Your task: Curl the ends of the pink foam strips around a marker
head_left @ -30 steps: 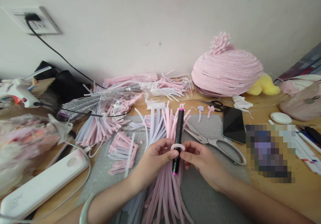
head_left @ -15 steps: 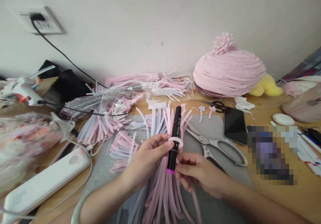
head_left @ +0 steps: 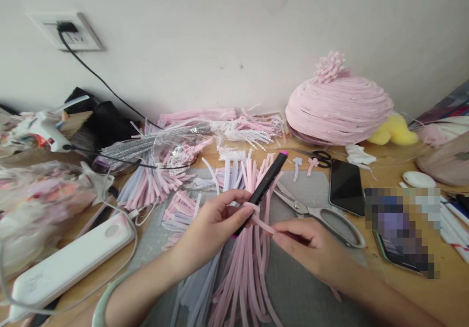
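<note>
Marker in one hand, pink strip in the other

So from my end of the head cam, I've got the left hand with its grip closed on a black marker, which tilts with its top leaning right (both ends are magenta, by the way). A pink strip curls around the barrel right at the left fingers, and the right hand pinches it a little way out, thumb and fingertips together. The stretch between the two hands looks pretty straight.

All this sits above a bundle of pink strips fanned over the grey mat on the wooden tabletop. I see big scissors lying open just beyond the right hand, with a dark-screened phone near their handles.
</note>
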{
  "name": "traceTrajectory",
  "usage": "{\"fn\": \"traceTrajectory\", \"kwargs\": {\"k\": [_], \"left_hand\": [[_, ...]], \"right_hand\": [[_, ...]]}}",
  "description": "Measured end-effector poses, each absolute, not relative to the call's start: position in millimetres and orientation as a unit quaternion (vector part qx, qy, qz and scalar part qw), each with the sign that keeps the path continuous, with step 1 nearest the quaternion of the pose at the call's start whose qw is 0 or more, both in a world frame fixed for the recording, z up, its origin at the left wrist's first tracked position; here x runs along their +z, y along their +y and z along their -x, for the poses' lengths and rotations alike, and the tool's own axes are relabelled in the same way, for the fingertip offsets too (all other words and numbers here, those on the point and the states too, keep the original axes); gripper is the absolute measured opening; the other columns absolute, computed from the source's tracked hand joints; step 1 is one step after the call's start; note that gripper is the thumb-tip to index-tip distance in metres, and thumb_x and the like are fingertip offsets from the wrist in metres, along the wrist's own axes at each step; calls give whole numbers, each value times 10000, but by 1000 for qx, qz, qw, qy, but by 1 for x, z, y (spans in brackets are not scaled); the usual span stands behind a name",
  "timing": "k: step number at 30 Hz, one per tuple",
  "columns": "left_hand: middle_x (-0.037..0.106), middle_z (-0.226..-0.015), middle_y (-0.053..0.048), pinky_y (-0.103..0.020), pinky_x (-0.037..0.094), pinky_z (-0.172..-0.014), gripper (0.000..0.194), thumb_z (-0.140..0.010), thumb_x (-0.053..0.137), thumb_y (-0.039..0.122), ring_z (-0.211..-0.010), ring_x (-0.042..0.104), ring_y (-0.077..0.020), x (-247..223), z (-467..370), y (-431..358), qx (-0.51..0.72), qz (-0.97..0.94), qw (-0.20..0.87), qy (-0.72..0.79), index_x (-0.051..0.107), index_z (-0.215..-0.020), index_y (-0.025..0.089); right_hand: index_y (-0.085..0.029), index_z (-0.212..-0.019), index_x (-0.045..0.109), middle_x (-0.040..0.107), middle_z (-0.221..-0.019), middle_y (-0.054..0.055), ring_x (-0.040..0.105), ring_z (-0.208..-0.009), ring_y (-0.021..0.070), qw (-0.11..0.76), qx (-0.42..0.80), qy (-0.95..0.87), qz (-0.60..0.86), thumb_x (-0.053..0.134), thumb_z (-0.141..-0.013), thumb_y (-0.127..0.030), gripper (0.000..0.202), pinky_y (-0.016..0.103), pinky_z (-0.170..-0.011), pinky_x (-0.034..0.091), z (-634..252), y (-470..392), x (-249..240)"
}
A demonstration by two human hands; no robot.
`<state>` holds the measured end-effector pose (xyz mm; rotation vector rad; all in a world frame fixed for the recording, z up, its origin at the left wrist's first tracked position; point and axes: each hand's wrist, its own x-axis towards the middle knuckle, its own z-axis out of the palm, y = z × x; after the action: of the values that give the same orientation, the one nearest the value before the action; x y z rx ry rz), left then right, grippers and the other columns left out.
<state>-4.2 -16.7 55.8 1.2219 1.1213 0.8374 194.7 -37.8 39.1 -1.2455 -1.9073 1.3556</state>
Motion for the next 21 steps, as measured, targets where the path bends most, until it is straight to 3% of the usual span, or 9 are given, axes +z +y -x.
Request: {"fn": "traceTrajectory", "kwargs": {"k": [4,8,12,15,18,21], "left_hand": [[592,-729,15,-214,420,-623,273,-788,562,374,-654,554,-102,52,8,-13,364,-513,626,461,583,-973,174],[578,-743,12,-222,412,-623,294,-764,587,375,-651,528,-100,50,9,-11,372,-501,631,461,567,-960,156],[564,-668,21,-221,383,-571,327,-773,580,350,-616,513,-108,49,3,-18,320,-551,621,457,525,-1037,167],[587,-779,1,-222,392,-615,233,-777,587,275,-669,517,-107,50,-2,-24,307,-638,552,439,568,-991,187],[594,-877,-3,-222,407,-676,176,-784,574,216,-740,533,-111,52,-5,-30,293,-680,519,427,579,-960,209],[579,-851,7,-219,415,-648,188,-772,574,195,-732,534,-113,51,-9,-33,266,-652,552,446,545,-957,206]], "right_hand": [[-153,-752,665,541,-608,9,428,-556,103,225,463,-727,454,405,-877,-391,374,209,-502,315,-194,-39,39],[-152,-799,670,524,-606,7,434,-562,101,264,487,-681,480,422,-866,-425,376,208,-506,329,-196,-34,39],[-160,-1012,604,489,-634,-14,387,-496,72,298,564,-595,489,495,-816,-470,383,195,-453,323,-192,-31,34],[-184,-1149,502,533,-765,9,390,-468,53,316,617,-554,460,537,-770,-521,509,190,-421,328,-190,-32,28],[-185,-1139,499,540,-715,4,445,-488,73,328,615,-549,461,529,-776,-528,501,200,-446,360,-189,-34,24],[-184,-1068,550,536,-659,2,483,-548,105,329,578,-580,471,494,-817,-492,401,219,-504,400,-190,-35,23]]}}
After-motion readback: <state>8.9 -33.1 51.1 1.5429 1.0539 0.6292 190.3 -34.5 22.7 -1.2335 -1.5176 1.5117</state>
